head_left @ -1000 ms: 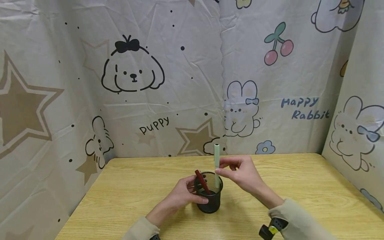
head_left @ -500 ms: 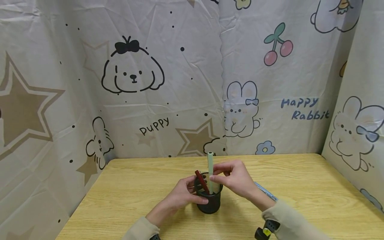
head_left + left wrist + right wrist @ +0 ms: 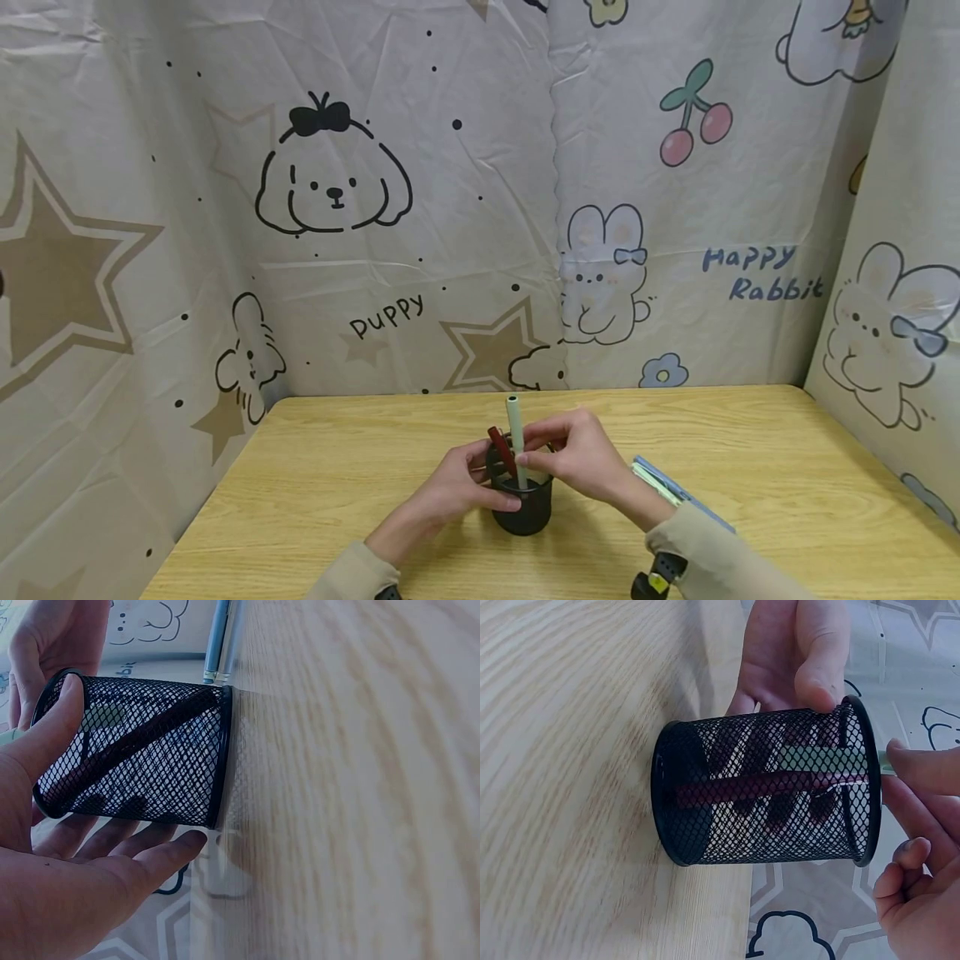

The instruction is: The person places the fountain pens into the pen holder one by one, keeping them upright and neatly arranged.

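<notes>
Hands [image 3: 461, 482] [image 3: 579, 457] crowd the cup rim [image 3: 536, 489].

- Pale beige cloth is worn on both arms, long-sleeved and of a plain, unpatterned look.
- The left sleeve [image 3: 352, 575] is ended in a simple cuff at the wrist; its upper part is cut off by the lower edge of the head view.
- The right sleeve [image 3: 723, 550] is matched to it in colour and is shown at greater length, loosely cut and softly creased.
- A black strap [image 3: 671, 564] is worn over the right cuff, with a rounded black block [image 3: 642, 586] fixed to it and marked by a small bright-yellow patch [image 3: 657, 583].
- On the left, only a sliver of black band [image 3: 387, 593] is seen.
- Both grips are bared.
</notes>
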A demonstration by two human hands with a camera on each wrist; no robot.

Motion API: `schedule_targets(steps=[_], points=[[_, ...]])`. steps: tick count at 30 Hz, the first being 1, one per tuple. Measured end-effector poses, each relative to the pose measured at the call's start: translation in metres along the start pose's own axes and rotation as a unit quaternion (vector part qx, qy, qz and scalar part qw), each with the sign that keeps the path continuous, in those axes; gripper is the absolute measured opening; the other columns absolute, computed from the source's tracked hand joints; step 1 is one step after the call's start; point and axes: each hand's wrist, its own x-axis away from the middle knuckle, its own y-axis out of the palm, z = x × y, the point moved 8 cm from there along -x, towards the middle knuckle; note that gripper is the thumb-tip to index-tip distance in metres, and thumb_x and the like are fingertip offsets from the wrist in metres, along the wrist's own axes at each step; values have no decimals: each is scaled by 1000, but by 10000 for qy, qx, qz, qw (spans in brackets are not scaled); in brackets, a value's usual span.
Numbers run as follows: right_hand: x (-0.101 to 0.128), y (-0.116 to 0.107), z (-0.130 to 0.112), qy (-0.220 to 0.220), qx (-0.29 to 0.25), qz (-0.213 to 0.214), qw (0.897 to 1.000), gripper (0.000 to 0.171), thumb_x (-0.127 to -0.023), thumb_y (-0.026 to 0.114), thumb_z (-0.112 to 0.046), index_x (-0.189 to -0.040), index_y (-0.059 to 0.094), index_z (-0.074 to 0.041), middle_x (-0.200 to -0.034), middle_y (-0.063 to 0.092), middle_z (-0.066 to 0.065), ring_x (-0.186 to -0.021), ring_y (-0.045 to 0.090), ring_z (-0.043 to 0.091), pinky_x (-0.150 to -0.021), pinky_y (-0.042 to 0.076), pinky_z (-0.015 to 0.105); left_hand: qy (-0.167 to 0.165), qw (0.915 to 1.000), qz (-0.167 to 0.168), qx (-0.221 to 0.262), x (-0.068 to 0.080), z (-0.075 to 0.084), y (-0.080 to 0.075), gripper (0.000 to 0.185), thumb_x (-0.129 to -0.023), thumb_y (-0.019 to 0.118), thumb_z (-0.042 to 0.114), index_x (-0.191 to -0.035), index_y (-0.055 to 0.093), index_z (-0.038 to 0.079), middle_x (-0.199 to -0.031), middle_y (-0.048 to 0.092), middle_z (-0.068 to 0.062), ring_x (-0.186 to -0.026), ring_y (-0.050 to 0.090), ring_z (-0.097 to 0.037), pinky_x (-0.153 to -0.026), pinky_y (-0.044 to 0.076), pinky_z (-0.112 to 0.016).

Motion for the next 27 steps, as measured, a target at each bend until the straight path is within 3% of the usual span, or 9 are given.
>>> schedule_targets(steps=[5,12,23,27], points=[[0,3,1,54,13,-139,9999,20,-88,87,-13,-105,83,-5,-86,78,-3,-72,66,22,-57,47,22,-15,10000,-1,-35,0,0,0,72,-81,88,-6,-146,60,7,-138,67,-11,-127,63,-32,-108,51,-44],[-1,7,3,90,61,-343,9994,19,-88,87,-13,-106,84,-8,-89,79,-3,-83,74,21,-64,56,26,28,10000,-73,8,-1,0,0,71,-81,87,-6,-146,61,7,-139,66,-10,-129,62,-33,-107,52,-42],[-2,10,2,-19,263,-376,9989,18,-87,87,-12,-104,84,-8,-88,79,-5,-81,73,21,-59,52,25,39,9999,-102,46,0,0,1,73,-82,87,-7,-148,60,9,-141,65,-11,-128,62,-32,-106,53,-42],[-2,11,1,-44,309,-403,9987,18,-87,87,-12,-105,84,-8,-87,78,-6,-79,72,14,-58,52,24,32,9999,-97,30,1,0,2,73,-82,87,-7,-148,59,9,-142,65,-10,-129,62,-32,-106,53,-42]])
